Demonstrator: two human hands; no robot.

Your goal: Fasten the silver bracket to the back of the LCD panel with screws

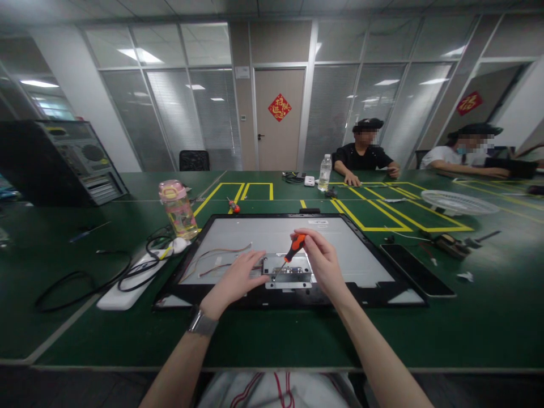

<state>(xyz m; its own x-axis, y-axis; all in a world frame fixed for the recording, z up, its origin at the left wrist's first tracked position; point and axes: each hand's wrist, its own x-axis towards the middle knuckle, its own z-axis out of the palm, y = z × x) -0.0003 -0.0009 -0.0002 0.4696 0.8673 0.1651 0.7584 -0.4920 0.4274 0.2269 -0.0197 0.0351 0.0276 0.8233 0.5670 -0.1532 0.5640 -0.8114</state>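
Observation:
A flat display panel (340,249) with a black frame lies face down on the green table in front of me. Near its front edge sits a metal bracket (289,285) with connectors. An orange and black screwdriver (294,247) is in my right hand (323,258), tilted, its tip down at the bracket. My left hand (240,276) rests with fingers spread at the bracket's left side, touching it. Thin cables (212,251) run over the panel left of that hand. Whether the tip sits in a screw is too small to tell.
Left of the panel are a white power strip (127,286), black cables and a pink-lidded bottle (181,212). A computer case (59,161) stands far left. On the right lie a phone (416,271) and a multimeter (450,245). Two people sit across the table, beyond a water bottle (324,173).

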